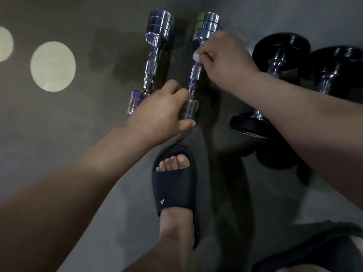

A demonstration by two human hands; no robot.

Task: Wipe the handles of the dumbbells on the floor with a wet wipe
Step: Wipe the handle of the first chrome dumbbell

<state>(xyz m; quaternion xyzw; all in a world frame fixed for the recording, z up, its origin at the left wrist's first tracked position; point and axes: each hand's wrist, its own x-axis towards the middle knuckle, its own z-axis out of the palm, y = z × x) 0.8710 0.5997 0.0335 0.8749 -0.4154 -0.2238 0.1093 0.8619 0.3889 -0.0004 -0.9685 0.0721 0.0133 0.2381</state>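
Note:
Two chrome dumbbells lie side by side on the dark floor. The left chrome dumbbell [152, 63] lies untouched. My left hand [161, 112] grips the near head of the right chrome dumbbell [207, 24]. My right hand [225, 55] pinches a white wet wipe [197, 55] against the far end of that dumbbell's handle [194, 75], close to the far head. Most of the wipe is hidden under my fingers.
Two black plate dumbbells [279, 55] [334, 67] lie to the right, close to my right forearm. My foot in a dark slide sandal [173, 185] stands just in front of the chrome dumbbells. Round light patches [53, 65] lie on the floor at left.

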